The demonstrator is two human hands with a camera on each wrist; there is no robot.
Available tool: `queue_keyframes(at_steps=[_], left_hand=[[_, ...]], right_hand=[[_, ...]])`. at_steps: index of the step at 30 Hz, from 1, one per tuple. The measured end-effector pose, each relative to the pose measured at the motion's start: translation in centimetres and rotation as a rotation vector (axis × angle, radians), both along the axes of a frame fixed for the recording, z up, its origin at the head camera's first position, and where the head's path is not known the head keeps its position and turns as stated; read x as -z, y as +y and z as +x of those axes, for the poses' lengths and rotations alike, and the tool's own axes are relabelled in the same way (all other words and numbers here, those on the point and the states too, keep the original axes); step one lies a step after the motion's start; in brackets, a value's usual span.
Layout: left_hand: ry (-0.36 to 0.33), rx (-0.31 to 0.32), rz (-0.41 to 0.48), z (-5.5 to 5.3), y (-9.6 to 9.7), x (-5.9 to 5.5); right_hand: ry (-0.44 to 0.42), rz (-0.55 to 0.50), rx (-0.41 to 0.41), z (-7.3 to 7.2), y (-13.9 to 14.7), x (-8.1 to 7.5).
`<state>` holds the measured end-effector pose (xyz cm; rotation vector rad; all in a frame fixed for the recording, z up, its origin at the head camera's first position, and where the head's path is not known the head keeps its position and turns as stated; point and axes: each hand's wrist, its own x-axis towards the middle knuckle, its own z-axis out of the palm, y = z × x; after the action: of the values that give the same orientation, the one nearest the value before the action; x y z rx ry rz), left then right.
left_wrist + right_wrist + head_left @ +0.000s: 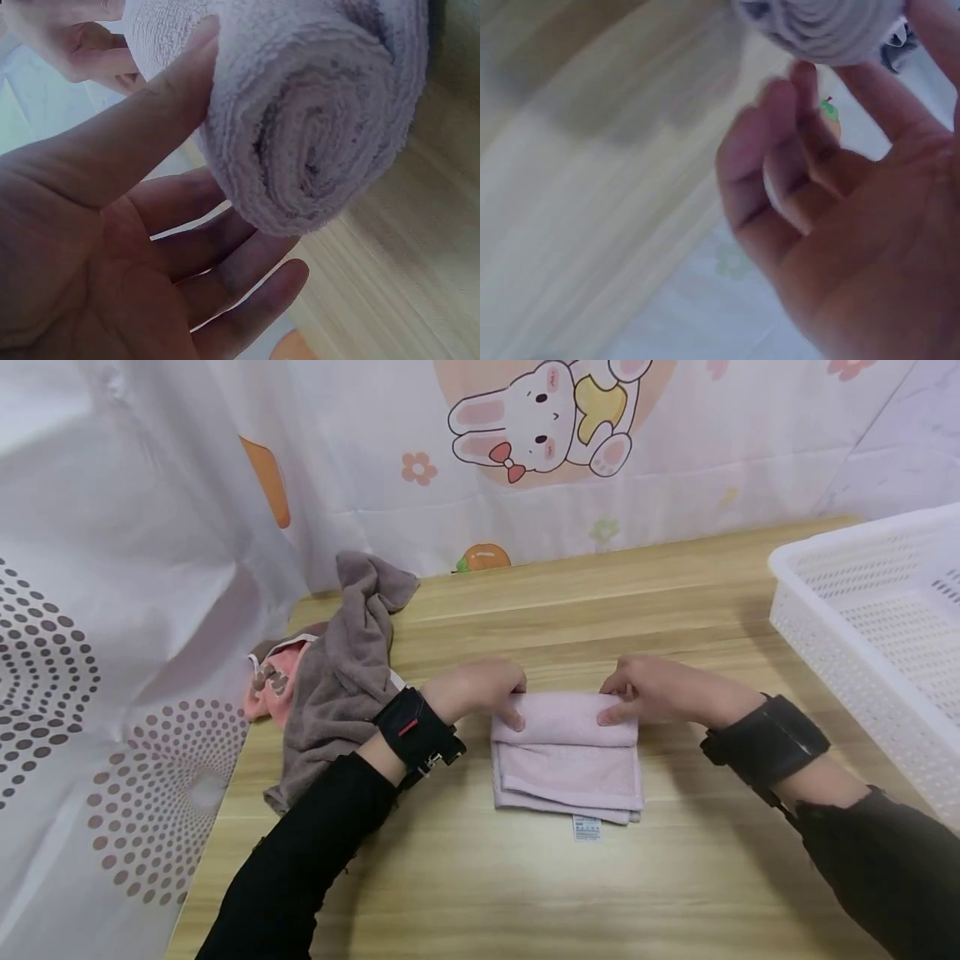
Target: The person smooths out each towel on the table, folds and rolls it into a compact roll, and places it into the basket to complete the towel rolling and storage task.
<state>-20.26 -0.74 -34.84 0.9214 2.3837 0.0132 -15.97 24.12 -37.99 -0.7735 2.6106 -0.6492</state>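
The left hand (480,689) is grasping the left end of a pale pink towel (566,718), its thumb pressing on the near side of the roll and its fingers lying behind it. The right hand (652,689) is pinching the opposite end, its thumb likewise resting on the near side, with some of its fingers standing curved and clear of the fabric in the right wrist view. The towel is lying directly between the two hands; its far portion is forming a roll held by both, and its flat, layered portion is extending from the hands toward the person. In the left wrist view, the end of the roll beside the left hand is showing a spiral of several layers. A printed care label (587,828) is projecting from the towel's near edge, on the person's side of both hands. The towel is resting on a wood-grain table (480,893). To the left of the left hand, a crumpled brown towel (337,685) is lying partly behind the forearm, with a salmon-pink piece (272,689) showing at its outer side; whether the two are joined cannot be told. To the right of the right hand, well apart, a white perforated basket (847,668) is standing, partly outside the view. Beyond both hands, a rabbit-printed sheet (360,435) is hanging behind the table.
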Motion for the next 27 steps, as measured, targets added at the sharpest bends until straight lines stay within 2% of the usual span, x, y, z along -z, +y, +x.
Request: queue_keyframes(at_steps=[3, 5, 8, 13, 17, 21, 24, 27], left_hand=[[-0.032, 0.000, 0.013, 0.3, 0.0, 0.1], [-0.001, -0.005, 0.010, 0.7, -0.1, 0.2], [0.112, 0.000, -0.006, 1.6, -0.2, 0.4], [0.313, 0.076, -0.007, 2.6, -0.1, 0.5], [0.393, 0.079, 0.064, 2.6, -0.1, 0.8], [0.466, 0.070, 0.165, 2.4, -0.5, 1.8], [0.491, 0.072, 0.225, 2.2, -0.7, 2.8], [0.494, 0.071, 0.239, 1.9, -0.8, 3.3]], right_hand=[[-0.020, -0.039, -0.027, 0.2, -0.1, 0.4], [-0.010, -0.033, -0.026, 0.4, -0.2, 0.4], [0.062, -0.016, -0.028, 0.8, -0.4, 0.4], [0.157, -0.009, -0.039, 1.3, 0.0, 0.2], [0.215, -0.024, -0.064, 1.2, 0.1, 0.3], [0.312, -0.024, -0.080, 1.1, -0.4, 1.0], [0.379, -0.005, -0.075, 1.2, -0.8, 1.7], [0.418, 0.019, -0.064, 1.4, -1.1, 2.1]])
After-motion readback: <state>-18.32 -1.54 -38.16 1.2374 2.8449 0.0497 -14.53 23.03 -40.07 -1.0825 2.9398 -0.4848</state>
